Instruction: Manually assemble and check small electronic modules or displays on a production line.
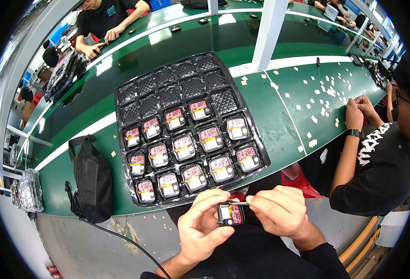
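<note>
Close to my body, my left hand grips a small black device housing by its edges, thumb below and fingers above. Inside the housing show a red circuit board, a silver-white block and a strip of yellow tape. My right hand pinches slim metal tweezers, whose tip lies over the upper edge of the housing. Just beyond both hands is a black plastic tray with rows of pockets. Similar open units fill its nearer pockets, while the far rows hold none.
A black bag lies left of the tray, with a black cable running below it. Small pale squares are scattered at right, near a screwdriver and a co-worker. A grey post rises behind the tray; another person sits across a green conveyor belt.
</note>
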The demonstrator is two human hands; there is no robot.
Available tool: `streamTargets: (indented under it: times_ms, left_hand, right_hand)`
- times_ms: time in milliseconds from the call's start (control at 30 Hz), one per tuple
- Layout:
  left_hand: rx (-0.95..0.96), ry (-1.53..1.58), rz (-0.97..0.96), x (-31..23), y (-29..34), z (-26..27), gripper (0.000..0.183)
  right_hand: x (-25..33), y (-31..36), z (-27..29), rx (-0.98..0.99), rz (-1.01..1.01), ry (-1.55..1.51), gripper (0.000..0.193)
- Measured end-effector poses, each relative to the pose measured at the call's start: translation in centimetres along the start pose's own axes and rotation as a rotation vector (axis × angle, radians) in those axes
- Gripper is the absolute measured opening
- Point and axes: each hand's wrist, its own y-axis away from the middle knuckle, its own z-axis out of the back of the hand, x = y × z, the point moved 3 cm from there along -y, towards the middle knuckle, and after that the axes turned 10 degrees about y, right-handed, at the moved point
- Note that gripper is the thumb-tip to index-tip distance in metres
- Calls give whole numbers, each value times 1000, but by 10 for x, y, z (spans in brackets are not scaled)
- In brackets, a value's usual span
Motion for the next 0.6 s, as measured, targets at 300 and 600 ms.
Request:
streamTargets:
  times_ms: [300, 600]
  left_hand:
    - [1, -15, -25, -1, 1, -3, 60]
    - [-1, -38, -31, -6, 2, -6, 59]
  right_hand:
    - [4, 1, -3, -34, 25, 33, 29]
    - [0, -2, 1, 33, 51, 37, 30]
